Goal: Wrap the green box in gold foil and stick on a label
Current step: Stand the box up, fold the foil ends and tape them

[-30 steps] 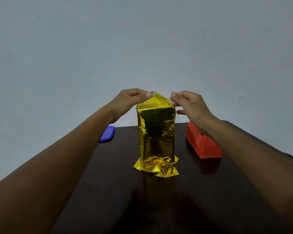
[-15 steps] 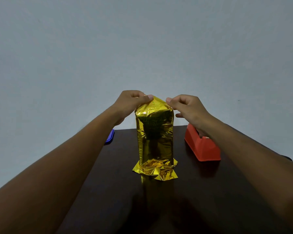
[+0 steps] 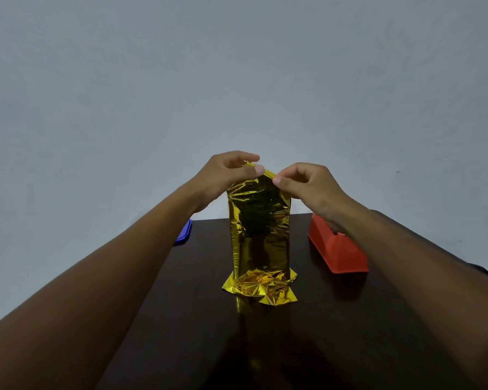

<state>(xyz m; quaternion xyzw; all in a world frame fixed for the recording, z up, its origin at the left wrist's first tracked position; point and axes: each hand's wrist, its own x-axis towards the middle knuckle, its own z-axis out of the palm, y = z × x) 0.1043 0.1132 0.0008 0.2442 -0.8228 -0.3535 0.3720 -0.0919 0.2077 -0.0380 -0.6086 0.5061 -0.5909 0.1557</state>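
Box: one, standing upright at the middle of your table [image 3: 350, 319], fully covered in gold foil [image 3: 261, 235]; none of its green shows.
Foil: one sheet, creased, flaring out in a crumpled skirt on the table at the bottom and rising to a loose peak at the top.
Left hand [image 3: 223, 175]: you pinch the foil's top peak between thumb and fingers, from the left.
Right hand [image 3: 307, 184]: you pinch the same top edge just beside your left thumb, fingers curled, from the right.
Hands: two, both at the top of the foil, fingertips nearly touching.
Red dispenser [image 3: 337, 249]: one, to the right of the foil, partly behind your right wrist.
Blue item [image 3: 185, 232]: one, at the table's far left edge, mostly hidden by your left forearm.
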